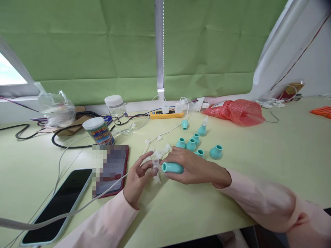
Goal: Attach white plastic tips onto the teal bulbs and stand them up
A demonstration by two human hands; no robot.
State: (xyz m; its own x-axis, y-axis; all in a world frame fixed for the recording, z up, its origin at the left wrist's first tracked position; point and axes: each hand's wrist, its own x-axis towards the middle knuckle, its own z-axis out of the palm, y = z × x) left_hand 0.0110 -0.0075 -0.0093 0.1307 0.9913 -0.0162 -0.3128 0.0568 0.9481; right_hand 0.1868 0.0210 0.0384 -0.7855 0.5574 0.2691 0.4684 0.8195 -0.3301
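Note:
My left hand (139,175) pinches a small translucent plastic nozzle (155,164) between thumb and fingers, its round end upward. Close beside it, my right hand (187,163) is closed around a teal rubber bulb (172,167), whose open neck points left towards the nozzle. The two parts are apart. Several more teal bulbs (191,145) stand just beyond my right hand, and one bulb (216,152) lies tilted to their right. Farther back, another bulb (202,130) has a translucent tip in its neck. Loose translucent pieces (161,151) are scattered behind my left hand.
Two phones (60,203) (113,170) lie at left, crossed by a white cable (103,191). Behind them stand a noodle cup (98,131) and a lidded bottle (118,115). A yellow power strip (167,115) and red bubble wrap (238,112) lie along the back.

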